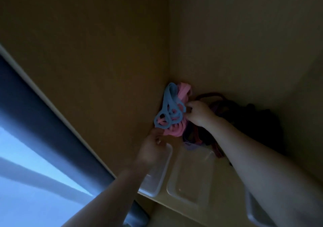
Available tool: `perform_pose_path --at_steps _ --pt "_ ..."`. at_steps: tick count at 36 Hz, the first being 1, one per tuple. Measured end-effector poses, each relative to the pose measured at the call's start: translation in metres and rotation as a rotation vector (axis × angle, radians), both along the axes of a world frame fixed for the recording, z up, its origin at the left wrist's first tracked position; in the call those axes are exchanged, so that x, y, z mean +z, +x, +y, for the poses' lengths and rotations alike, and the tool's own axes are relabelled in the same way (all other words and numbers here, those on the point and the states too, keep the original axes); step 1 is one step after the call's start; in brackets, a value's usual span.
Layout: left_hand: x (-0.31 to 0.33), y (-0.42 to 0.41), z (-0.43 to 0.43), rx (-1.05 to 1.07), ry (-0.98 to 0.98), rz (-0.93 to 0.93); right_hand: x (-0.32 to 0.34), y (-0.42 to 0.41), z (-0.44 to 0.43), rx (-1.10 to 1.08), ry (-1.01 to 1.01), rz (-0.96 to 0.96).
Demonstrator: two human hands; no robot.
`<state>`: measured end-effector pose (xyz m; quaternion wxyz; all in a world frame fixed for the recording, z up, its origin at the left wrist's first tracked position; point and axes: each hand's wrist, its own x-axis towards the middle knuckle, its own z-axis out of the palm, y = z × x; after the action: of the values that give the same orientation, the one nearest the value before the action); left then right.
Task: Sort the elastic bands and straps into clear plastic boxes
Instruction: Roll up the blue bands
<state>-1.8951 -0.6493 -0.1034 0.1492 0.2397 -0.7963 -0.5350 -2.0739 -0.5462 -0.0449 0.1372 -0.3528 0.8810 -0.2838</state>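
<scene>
The right hand (199,115) pinched the blue bands (167,108) tangled with pink bands (174,130) in the counter (223,191) corner; the left hand's (153,144) grip was too blurred to tell. Better to tease one colour free before dropping it into a clear box (190,174)

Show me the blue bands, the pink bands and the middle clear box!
blue bands (169,95), head view, on the long upper strap of the bunch.
pink bands (182,89), head view, on the topmost loops.
middle clear box (190,176), head view, on its bare floor.
</scene>
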Motion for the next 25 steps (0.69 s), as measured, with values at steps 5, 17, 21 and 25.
perform_pose_path --at_steps 5,17,21,25 --pt "-0.005 -0.008 -0.002 0.049 0.019 0.009 -0.015 -0.023 -0.038 0.052 -0.011 -0.032" --pt "0.001 -0.009 -0.005 0.095 -0.034 -0.055 -0.036 -0.045 -0.094 -0.056 -0.063 -0.183" --pt "0.002 -0.01 -0.006 0.091 -0.039 -0.038 -0.043 -0.049 -0.103 -0.11 -0.083 -0.166" --pt "-0.002 -0.01 -0.005 0.077 -0.031 -0.031 -0.047 -0.052 -0.112 -0.105 -0.129 -0.114"
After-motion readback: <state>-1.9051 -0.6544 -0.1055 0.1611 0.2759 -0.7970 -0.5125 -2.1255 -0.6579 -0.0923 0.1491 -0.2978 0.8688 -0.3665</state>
